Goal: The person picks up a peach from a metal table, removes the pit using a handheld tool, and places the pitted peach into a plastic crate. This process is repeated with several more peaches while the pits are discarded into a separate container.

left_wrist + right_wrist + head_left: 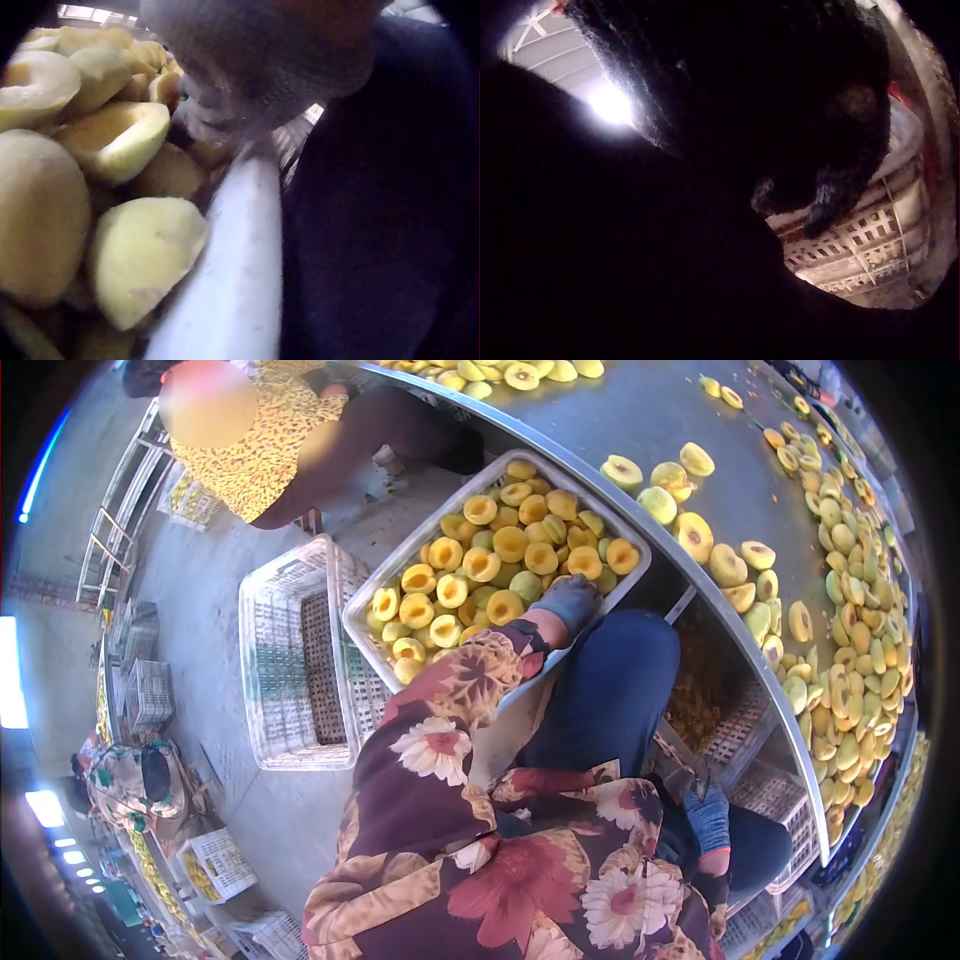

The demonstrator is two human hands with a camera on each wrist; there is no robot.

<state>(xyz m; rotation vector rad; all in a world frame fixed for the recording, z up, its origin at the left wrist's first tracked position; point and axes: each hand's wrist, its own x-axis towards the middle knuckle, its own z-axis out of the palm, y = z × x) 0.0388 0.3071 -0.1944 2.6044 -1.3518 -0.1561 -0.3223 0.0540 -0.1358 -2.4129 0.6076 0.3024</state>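
Note:
A pale plastic crate (375, 650) heaped with halved yellow-green stone fruit (510, 544) stands tilted before the person. My left hand (568, 603), in a grey-blue glove, grips the near rim at its right corner. The left wrist view shows the gloved fingers (214, 124) curled over the white rim (236, 247), close beside the fruit halves (146, 251). My right hand (708, 815), in a blue knit glove, rests low by the right thigh, fingertips pointing away from the body. Its fingers (829, 199) hang loosely bent in the dark right wrist view, with no held object showing.
A metal-edged sorting table (740, 630) curves along the right, bearing many fruit halves (850, 660). An empty slatted crate (290, 670) stands on the floor at left. More crates (775, 800) sit beneath the table. Another person (265, 440) sits at the far left.

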